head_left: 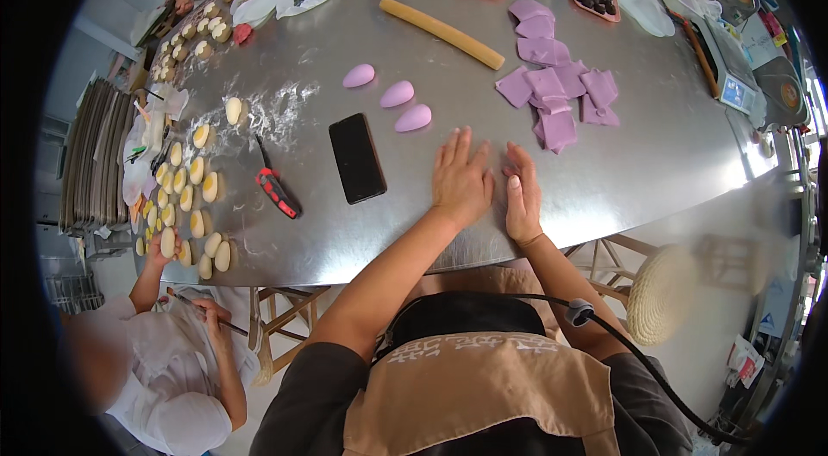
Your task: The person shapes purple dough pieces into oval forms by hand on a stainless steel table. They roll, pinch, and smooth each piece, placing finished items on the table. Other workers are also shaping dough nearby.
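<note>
At your nine o'clock a co-worker's hand [164, 242] rests among rows of pale yellow dough pieces [197, 173] along the steel table [655, 154]. Next comes a red-and-black cutter [278, 191], then a black phone [357, 157] lying flat at about eleven o'clock of your left hand [460, 178]. That hand lies palm down on the table, fingers straight and close together, clamped on nothing. Just beside it your right hand [521, 197] stands on its edge, fingers together (whether any dough lies under either hand, you cannot tell). Three purple dough ovals [397, 94] sit at twelve o'clock of your left hand, and flat purple dough squares [556, 94] lie at one o'clock, beyond a long tan dough roll [442, 33].
</note>
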